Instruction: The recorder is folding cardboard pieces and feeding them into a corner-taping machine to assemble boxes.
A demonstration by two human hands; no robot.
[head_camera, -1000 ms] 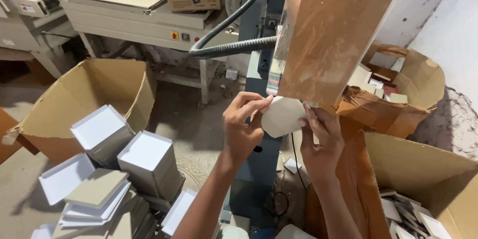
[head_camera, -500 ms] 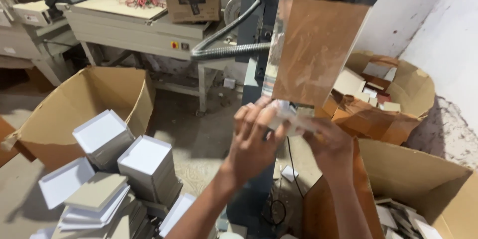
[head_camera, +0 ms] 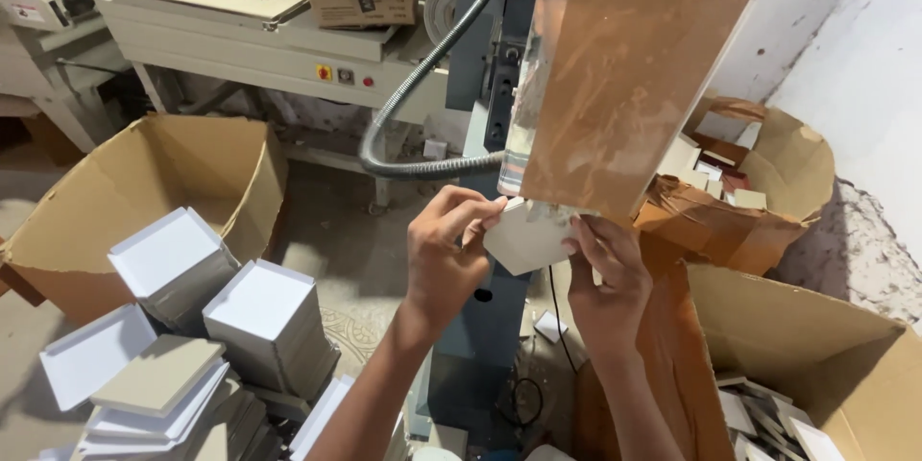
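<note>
My left hand [head_camera: 447, 254] and my right hand [head_camera: 605, 274] together grip a small grey-white card piece [head_camera: 523, 238] with angled corners. They hold it up just under the lower edge of a clear plastic guard [head_camera: 624, 86] mounted on a blue-grey machine [head_camera: 490, 327]. Brown cardboard shows behind the guard. The left fingers pinch the card's left edge, and the right fingers hold its right edge.
Stacks of white and grey shallow box trays [head_camera: 206, 327] lie at lower left, beside an open cardboard carton [head_camera: 144, 182]. Cartons of card scraps sit at right [head_camera: 816, 375] and behind [head_camera: 768, 163]. A grey flexible hose [head_camera: 413, 106] curves by the machine. A beige machine table [head_camera: 250, 29] stands behind.
Both hands have kept the card piece at the guard's lower edge, turning it slightly; half a second ago the left hand covered it, now its face shows again.
</note>
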